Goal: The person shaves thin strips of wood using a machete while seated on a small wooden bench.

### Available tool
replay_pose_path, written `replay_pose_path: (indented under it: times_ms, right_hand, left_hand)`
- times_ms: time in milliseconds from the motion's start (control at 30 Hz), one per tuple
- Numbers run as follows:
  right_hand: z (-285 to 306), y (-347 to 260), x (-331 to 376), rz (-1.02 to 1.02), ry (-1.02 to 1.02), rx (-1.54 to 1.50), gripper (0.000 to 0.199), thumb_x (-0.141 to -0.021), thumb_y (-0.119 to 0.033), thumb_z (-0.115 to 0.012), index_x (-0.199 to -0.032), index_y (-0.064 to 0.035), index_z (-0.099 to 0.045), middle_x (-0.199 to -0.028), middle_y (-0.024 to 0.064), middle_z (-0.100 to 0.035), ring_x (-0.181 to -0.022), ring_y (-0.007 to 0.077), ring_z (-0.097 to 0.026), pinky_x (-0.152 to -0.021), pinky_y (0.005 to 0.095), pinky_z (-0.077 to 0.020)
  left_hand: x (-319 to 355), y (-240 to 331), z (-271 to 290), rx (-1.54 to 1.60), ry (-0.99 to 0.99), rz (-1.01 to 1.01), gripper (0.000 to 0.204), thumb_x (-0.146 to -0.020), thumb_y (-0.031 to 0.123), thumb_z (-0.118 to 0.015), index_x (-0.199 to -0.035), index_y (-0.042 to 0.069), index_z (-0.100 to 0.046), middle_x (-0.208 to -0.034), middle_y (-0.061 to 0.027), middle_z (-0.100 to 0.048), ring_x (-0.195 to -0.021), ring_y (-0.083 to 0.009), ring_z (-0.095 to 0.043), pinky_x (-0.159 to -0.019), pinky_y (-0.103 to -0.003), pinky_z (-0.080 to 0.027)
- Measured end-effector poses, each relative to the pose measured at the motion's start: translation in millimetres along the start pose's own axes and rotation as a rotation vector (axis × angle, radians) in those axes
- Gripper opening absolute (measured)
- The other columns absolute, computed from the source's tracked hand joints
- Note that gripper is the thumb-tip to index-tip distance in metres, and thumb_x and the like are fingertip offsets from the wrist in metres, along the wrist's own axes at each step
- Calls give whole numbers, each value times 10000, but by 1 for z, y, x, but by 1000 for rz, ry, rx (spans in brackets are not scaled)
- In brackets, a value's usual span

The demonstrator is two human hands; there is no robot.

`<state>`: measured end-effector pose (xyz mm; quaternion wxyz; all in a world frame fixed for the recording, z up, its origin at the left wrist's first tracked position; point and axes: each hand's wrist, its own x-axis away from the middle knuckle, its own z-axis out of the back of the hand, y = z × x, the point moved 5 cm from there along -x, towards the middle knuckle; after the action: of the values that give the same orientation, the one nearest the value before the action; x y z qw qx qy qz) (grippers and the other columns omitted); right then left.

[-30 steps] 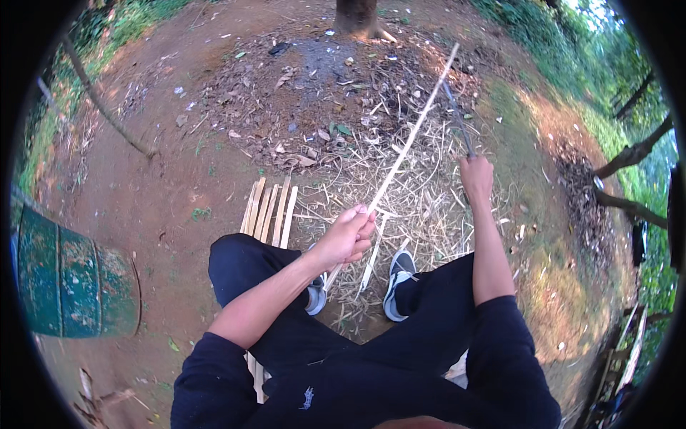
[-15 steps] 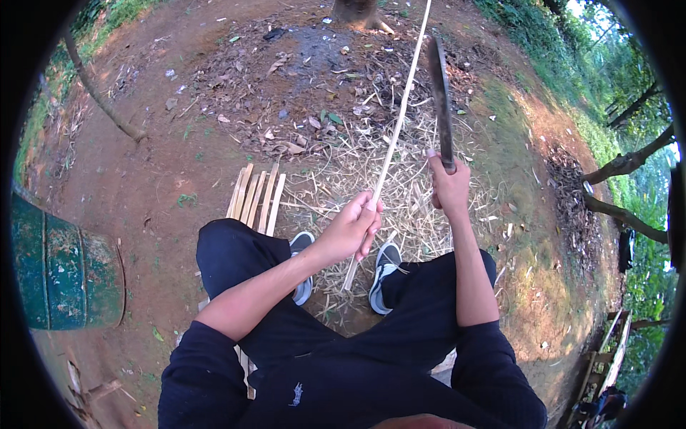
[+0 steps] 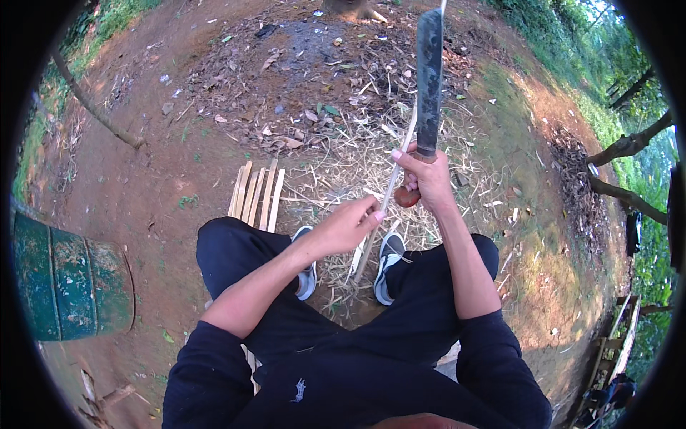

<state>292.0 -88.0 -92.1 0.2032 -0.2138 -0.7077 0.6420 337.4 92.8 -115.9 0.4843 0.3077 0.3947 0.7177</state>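
Grey mottled blade, rounded reddish handle, slim pale stick.

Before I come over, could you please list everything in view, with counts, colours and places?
Machete: one, dark and brown, upright ahead.
Thin strip: one, pale, partly behind the machete.
Flat strips: about five, tan, beyond the left knee.
Shavings: many, pale, ahead of the shoes.
Dry leaves: many, brown, farther ahead.
Trunk: one, brown, top centre.
Stem: one, brown, upper left.
Drum: one, worn green, left.
Limbs: two, brown, right.
Greenery: plenty, green, upper edges.
Shoes: two, grey-white, between the knees.
Left grip: one, bare, at the thin strip.
Right grip: one, bare, around the machete's handle.
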Motion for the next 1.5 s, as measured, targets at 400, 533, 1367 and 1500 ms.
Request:
replay_pose_path:
  times_ms: [400,533,1367,1500]
  right_hand:
    - [-59,-13,35,65,-336,381,226,-819,-223,-800,-800,-34,-676,-624,-26,-573,-604,75,-509,-580,288,-406]
    - [-59,-8,34,31,-367,396,252,-813,-249,-820,-854,-32,-699,-624,-38,-561,-591,61,-492,-557,270,-373]
    - [61,-83,36,771,657,741,228,-836,-217,-790,-922,-25,-704,-629,46,-613,-560,126,-595,-533,273,-456]
    - [58,-74,30,506,468,753,253,-861,-253,-761,-848,-18,-668,-553,37,-544,-495,120,-522,-494,292,-408]
  left_hand:
    - [-3,40,90,-968,662,-406,423,-821,134,-717,-1231,181,-628,-1535,-107,-387,-1483,-370,-225,-1215,-536,-180]
    - [0,32,99,-1108,513,-430,296,-747,110,-732,-1024,201,-684,-1394,-30,-539,-1425,-308,-348,-1221,-571,-144]
    - [-9,13,91,-876,359,-10,255,-1023,298,-498,-951,65,-573,-768,-167,-650,-721,-412,-643,-621,-525,-486]
    - [-8,12,92,-691,426,100,310,-1040,310,-474,-942,29,-561,-675,-210,-617,-693,-453,-621,-604,-534,-454]
